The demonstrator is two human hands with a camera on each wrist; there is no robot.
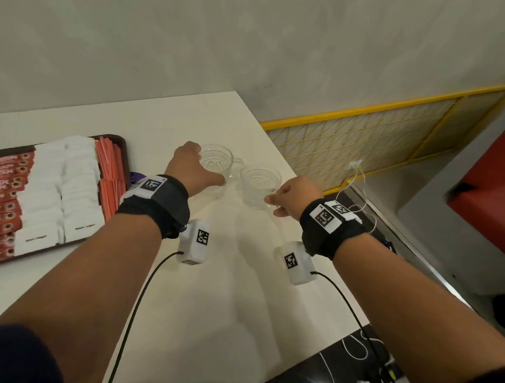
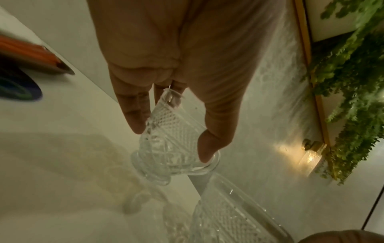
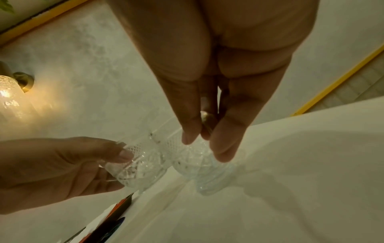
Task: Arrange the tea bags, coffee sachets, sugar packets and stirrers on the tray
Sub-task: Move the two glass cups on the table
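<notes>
A dark tray at the left of the white table holds red coffee sachets, white packets and orange-red stirrers in rows. Right of it stand two cut-glass cups. My left hand grips the left cup round its side, thumb and fingers on the patterned wall. My right hand pinches the right cup at its near side, where a handle seems to be; my fingertips meet above the glass.
The table's right edge runs close behind the cups, with a yellow mesh railing beyond it. A dark purple object lies beside the tray. Cables trail from both wrists over the table's near part.
</notes>
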